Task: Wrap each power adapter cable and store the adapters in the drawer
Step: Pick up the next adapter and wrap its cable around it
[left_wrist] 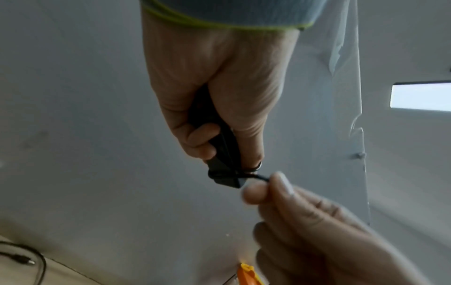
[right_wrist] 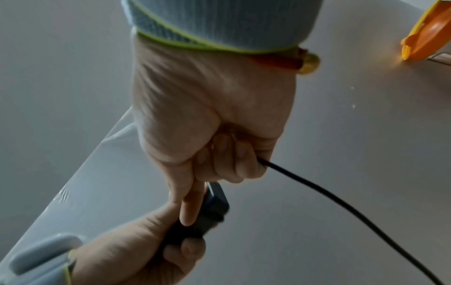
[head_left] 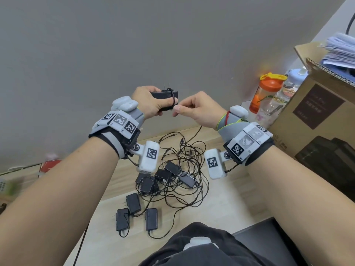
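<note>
Head view: I see my left hand (head_left: 148,101) gripping the adapter (head_left: 166,96) raised above the surface (head_left: 221,198), prongs up; my right hand (head_left: 194,108) pinches its cable (head_left: 173,99) beside it. A tangle of adapters (head_left: 163,177) lies below.
Left wrist: cable looped round the adapter's end.
Right wrist: fingers (right_wrist: 234,160) curled on the cable.

Nine adapters (head_left: 165,96), two bottles (head_left: 269,91).
</note>
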Available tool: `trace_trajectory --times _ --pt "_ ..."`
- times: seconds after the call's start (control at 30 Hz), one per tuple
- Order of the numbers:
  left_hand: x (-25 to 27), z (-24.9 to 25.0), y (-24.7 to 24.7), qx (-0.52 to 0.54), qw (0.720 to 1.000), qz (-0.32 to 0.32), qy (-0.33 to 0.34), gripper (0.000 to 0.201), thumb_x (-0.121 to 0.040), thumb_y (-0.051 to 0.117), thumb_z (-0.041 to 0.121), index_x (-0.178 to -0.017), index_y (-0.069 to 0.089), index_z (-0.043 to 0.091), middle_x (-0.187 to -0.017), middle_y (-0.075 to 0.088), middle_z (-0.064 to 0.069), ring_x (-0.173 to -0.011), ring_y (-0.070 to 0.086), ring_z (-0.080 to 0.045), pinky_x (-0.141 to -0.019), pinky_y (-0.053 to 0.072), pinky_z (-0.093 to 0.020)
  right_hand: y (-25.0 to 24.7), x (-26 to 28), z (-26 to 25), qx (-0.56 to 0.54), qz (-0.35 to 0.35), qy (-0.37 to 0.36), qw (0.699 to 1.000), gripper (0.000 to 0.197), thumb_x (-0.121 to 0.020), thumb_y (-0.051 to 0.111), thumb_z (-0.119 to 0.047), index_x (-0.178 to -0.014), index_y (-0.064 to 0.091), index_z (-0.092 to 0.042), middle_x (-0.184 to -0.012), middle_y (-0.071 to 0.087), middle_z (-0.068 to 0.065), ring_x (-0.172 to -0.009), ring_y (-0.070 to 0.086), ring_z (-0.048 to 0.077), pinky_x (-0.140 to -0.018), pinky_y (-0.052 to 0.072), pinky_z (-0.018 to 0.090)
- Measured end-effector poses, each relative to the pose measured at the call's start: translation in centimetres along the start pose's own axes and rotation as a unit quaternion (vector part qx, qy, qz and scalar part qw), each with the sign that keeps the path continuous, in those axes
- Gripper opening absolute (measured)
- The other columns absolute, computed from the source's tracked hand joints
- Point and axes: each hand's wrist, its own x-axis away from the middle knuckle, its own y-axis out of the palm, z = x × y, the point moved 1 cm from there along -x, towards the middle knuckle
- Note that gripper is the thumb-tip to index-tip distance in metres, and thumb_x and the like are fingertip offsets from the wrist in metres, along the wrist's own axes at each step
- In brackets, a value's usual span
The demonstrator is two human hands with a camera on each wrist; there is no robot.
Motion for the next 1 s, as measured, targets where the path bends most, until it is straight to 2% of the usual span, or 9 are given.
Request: trace_trajectory --times 0.13,0.2,0.27,0.43,0.6,0.7,0.8,0.9,1.0 --pt "0.5 -0.3 0.1 -0.048 0.998 -0.038 0.006 0.049 -0.05 0.089 0.051 -0.08 0.067 0.019 -0.077 0.071 -0.004 -0.056 0.063 -0.016 -0.058 0.054 -0.031 -1.0 -0.9 0.1 -0.02 0.032 -0.012 0.999 0.025 -0.087 0.065 -0.042 -0.077 0.077 -0.022 -0.063 0.057 0.01 -0.063 0.041 0.011 -0.064 0.036 0.029" --pt "0.7 -0.1 0.2 -0.061 0.996 -0.057 0.008 0.045 -0.05 0.088 0.049 -0.077 0.066 0.021 -0.071 0.07 -0.002 -0.052 0.06 -0.016 -0.059 0.051 -0.031 -1.6 -1.1 0.1 -0.02 0.04 -0.004 0.999 0.024 -0.085 0.067 -0.043 -0.075 0.075 -0.023 -0.067 0.063 0.01 -0.066 0.047 0.01 -0.07 0.042 0.029" --pt "0.8 0.1 0.4 -0.073 0.994 -0.076 0.013 0.034 -0.059 0.089 0.038 -0.076 0.065 0.022 -0.068 0.069 -0.002 -0.05 0.059 -0.017 -0.058 0.048 -0.029 -2.2 -1.3 0.0 -0.023 0.049 -0.004 0.999 0.02 -0.087 0.069 -0.036 -0.072 0.072 -0.024 -0.069 0.068 0.002 -0.066 0.052 0.005 -0.075 0.046 0.027" --pt "1.4 0.6 0.8 -0.087 0.988 -0.122 0.036 0.032 -0.063 0.091 0.029 -0.079 0.065 0.017 -0.065 0.067 -0.002 -0.048 0.057 -0.015 -0.048 0.045 -0.024 -3.1 -1.7 0.1 -0.045 0.097 -0.003 0.994 0.018 -0.086 0.074 -0.031 -0.07 0.067 -0.024 -0.063 0.057 -0.003 -0.06 0.046 0.004 -0.067 0.043 0.02" --pt "2.1 1.3 1.0 -0.072 0.983 -0.158 0.058 0.031 -0.067 0.089 0.023 -0.082 0.065 0.012 -0.064 0.067 -0.003 -0.049 0.057 -0.017 -0.047 0.046 -0.024 -3.3 -1.9 1.2 -0.076 0.113 0.007 0.991 0.025 -0.088 0.073 -0.029 -0.081 0.07 -0.005 -0.068 0.051 0.006 -0.067 0.039 0.017 -0.068 0.037 0.027" --pt "2.4 1.8 1.3 -0.056 0.982 -0.169 0.068 0.031 -0.07 0.088 0.021 -0.085 0.064 0.009 -0.063 0.066 -0.004 -0.049 0.057 -0.017 -0.046 0.046 -0.024 -2.8 -1.6 1.6 -0.068 0.101 0.01 0.992 0.023 -0.092 0.068 -0.027 -0.074 0.068 -0.013 -0.059 0.047 -0.003 -0.058 0.035 0.009 -0.058 0.032 0.023" --pt "2.5 2.1 1.5 -0.027 0.985 -0.15 0.075 0.029 -0.071 0.087 0.02 -0.085 0.064 0.009 -0.063 0.066 -0.005 -0.048 0.056 -0.018 -0.047 0.046 -0.024 -1.8 -1.3 2.0 -0.071 0.089 0.027 0.993 0.029 -0.099 0.058 -0.024 -0.072 0.063 -0.014 -0.044 0.042 -0.017 -0.045 0.032 0.001 -0.047 0.026 0.012" --pt "2.3 2.1 1.5 0.024 0.989 -0.123 0.074 0.029 -0.07 0.088 0.018 -0.081 0.062 0.01 -0.064 0.067 -0.008 -0.052 0.056 -0.023 -0.052 0.046 -0.028 -0.8 -1.2 2.7 -0.074 0.081 0.058 0.992 0.031 -0.095 0.058 -0.028 -0.078 0.063 -0.003 -0.045 0.038 -0.015 -0.043 0.029 0.002 -0.046 0.025 0.015" --pt "1.8 2.1 1.5 0.068 0.992 -0.079 0.068 0.033 -0.07 0.088 0.02 -0.075 0.056 0.012 -0.058 0.064 -0.004 -0.05 0.053 -0.023 -0.049 0.044 -0.027 0.0 -0.7 2.8 -0.057 0.047 0.066 0.995 0.03 -0.095 0.054 -0.033 -0.08 0.07 -0.013 -0.05 0.039 -0.013 -0.044 0.032 0.001 -0.048 0.028 0.017"
